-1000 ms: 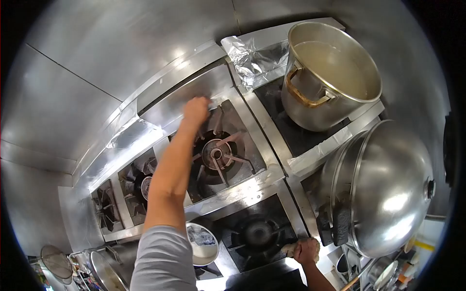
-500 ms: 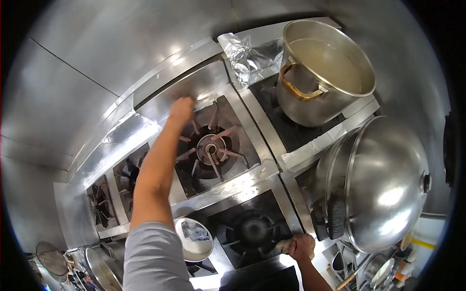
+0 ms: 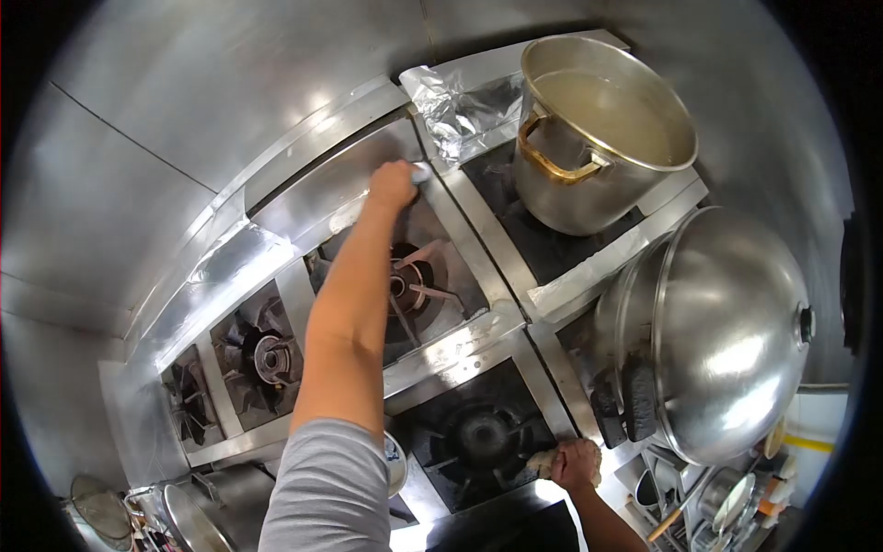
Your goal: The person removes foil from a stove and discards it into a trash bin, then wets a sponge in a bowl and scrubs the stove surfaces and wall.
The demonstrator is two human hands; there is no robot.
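My left hand (image 3: 394, 184) reaches to the back of the stove, fingers closed on a small pale item (image 3: 420, 173), perhaps a pad or cloth. It is against the metal strip behind a burner (image 3: 423, 285), which my forearm partly covers. At the lower right, my right hand (image 3: 575, 463) is closed on a beige cloth (image 3: 543, 463) at the corner of the front burner (image 3: 483, 437). My left sleeve mostly hides a white round container (image 3: 395, 465).
A large pot of cloudy liquid (image 3: 589, 184) stands at the back right beside crumpled foil (image 3: 451, 110). A big domed lid (image 3: 736, 336) rises at the right. More burners (image 3: 271, 359) lie left; pans and utensils (image 3: 727, 501) sit lower right.
My left hand moved left, then right along the back strip, and the pale item now shows. My sleeve covers more of the white container. My right hand stays on the cloth; the view has shifted slightly.
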